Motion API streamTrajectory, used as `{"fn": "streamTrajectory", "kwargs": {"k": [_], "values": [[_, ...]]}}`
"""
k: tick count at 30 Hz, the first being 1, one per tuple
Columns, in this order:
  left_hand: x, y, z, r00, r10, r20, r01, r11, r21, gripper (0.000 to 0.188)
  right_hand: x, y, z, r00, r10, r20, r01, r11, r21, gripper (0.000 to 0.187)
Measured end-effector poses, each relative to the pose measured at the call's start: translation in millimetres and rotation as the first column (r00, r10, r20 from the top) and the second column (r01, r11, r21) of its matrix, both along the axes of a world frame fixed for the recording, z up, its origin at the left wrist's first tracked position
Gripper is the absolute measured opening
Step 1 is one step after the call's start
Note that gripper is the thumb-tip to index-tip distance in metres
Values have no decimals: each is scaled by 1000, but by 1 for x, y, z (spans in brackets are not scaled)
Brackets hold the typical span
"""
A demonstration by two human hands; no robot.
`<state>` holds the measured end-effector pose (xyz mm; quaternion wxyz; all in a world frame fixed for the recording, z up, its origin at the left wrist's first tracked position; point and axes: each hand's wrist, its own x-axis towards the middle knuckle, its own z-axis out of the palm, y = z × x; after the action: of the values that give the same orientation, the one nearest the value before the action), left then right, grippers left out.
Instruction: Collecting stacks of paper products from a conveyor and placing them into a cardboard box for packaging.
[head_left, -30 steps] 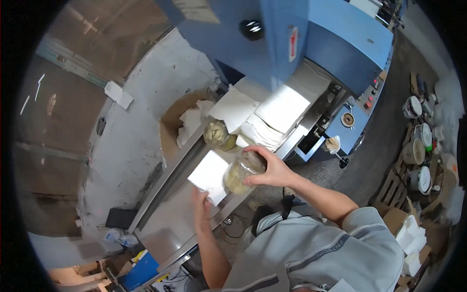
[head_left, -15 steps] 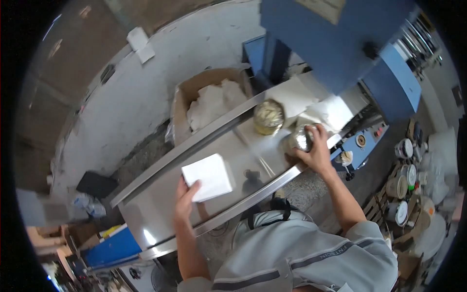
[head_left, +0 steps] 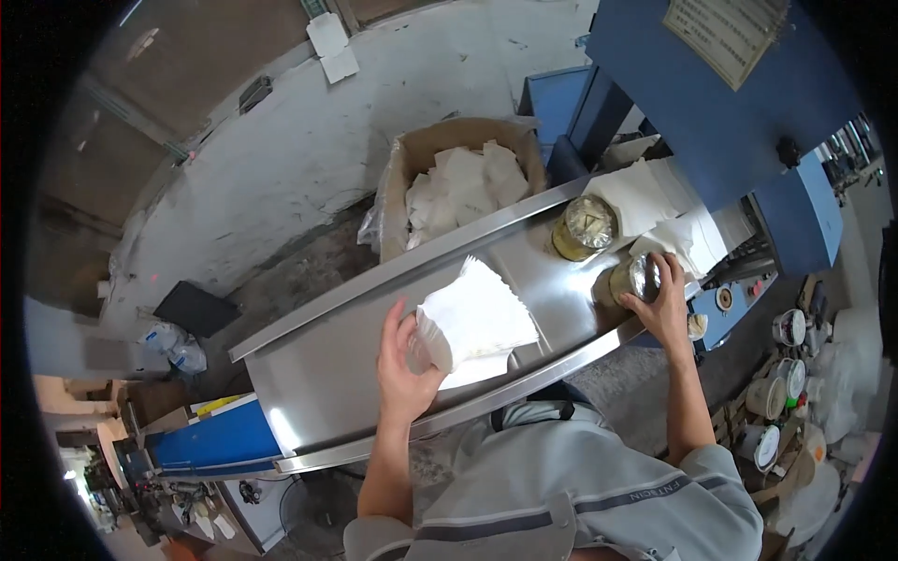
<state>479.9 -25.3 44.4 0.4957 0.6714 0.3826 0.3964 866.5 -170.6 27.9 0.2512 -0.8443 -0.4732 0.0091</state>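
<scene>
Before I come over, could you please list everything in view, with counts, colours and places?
metal trough: one, silver, across the centre
paper stack: one, white, centre, over the trough
film-wrapped containers: two, yellowish, toward the trough's right end
loose sheets: several, white, beside the containers
cardboard box: one, brown, beyond the trough
paper scraps: many, white, inside the box
machine: one, blue, upper right
notice: one, cream, on the machine
flat panel: one, black, left
buckets: several, mostly whitish, far right
shirt: one, grey, lower edge
left hand: one, bare, at the stack's left edge
right hand: one, bare, gripping the nearer container
</scene>
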Motion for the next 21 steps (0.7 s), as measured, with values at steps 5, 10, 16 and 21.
{"fn": "streamTrajectory", "kwargs": {"k": [5,10,16,21], "values": [[-11,2,13,978,70,196,5,934,-356,95,13,-8,-2,1000,13,-11,-13,1000,12,88],[-139,19,-47,972,236,-17,-211,831,-515,72,18,-4,0,993,48,-103,-48,999,4,91],[-226,38,-41,543,406,-735,-535,842,70,70,30,-6,1,988,91,-124,-81,993,87,93],[24,31,30,899,374,-229,-411,900,-145,55,41,-13,2,978,86,-191,-59,988,144,93]]}}
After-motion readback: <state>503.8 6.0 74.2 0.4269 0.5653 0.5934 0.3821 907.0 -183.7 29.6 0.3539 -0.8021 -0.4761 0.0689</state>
